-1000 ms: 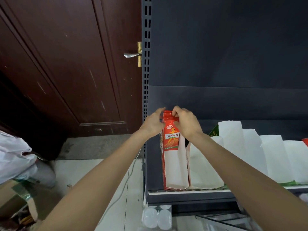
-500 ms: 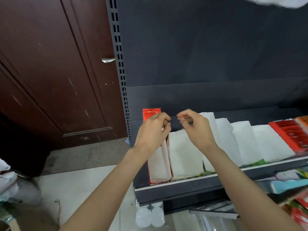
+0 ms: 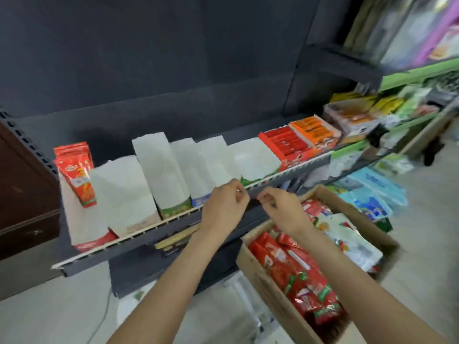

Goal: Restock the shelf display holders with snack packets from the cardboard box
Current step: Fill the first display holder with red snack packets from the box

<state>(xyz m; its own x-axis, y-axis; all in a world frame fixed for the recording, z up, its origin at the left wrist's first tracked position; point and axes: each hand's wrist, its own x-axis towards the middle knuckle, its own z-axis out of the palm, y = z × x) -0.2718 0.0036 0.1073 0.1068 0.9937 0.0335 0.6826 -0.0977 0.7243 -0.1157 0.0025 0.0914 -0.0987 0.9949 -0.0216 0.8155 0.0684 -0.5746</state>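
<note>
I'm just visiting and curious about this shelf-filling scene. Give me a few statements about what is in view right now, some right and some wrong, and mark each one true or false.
1. Red snack packets stand in the leftmost holder on the shelf. True.
2. The left hand holds a red packet. False: it holds nothing, its fingers loosely curled.
3. The cardboard box has red packets in it. True.
4. The cardboard box sits on the shelf among the holders. False: it is below the shelf, to the right.
5. The right hand is above the box. True.
6. All the white holders are full. False: several white holders look empty.
</note>
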